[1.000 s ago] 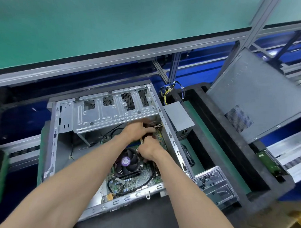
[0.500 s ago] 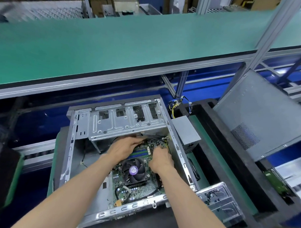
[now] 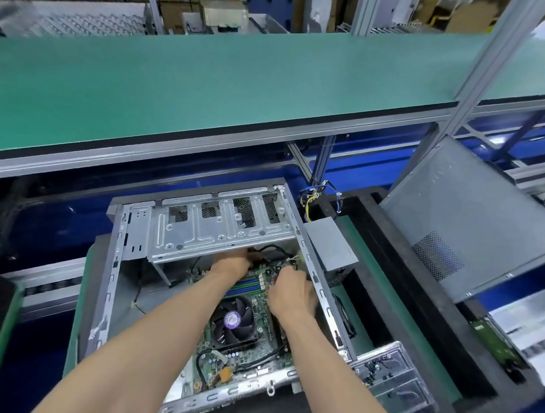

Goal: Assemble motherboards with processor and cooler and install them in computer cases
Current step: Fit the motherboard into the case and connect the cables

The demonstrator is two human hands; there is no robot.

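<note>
— While both hands are inside the computer case (image 3: 114, 262), what's the left hand (image 3: 232, 263) doing?
— Reaching under the drive cage (image 3: 202, 231); I can't tell its grip.
— The motherboard (image 3: 255, 301)?
— Lying in the case, cooler (image 3: 234, 324) on it. My right hand (image 3: 293, 295) curls down at its far right corner; whether it pinches anything is hidden.

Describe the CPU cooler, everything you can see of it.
The cooler is a black fan in a square black frame, with a round purple hub sticker at its centre and dark curved blades around it. It sits flat on the green motherboard inside the open metal case, facing up. The left forearm crosses just beside its left edge; the right hand works above and to its right. Neither hand visibly touches it.
</note>
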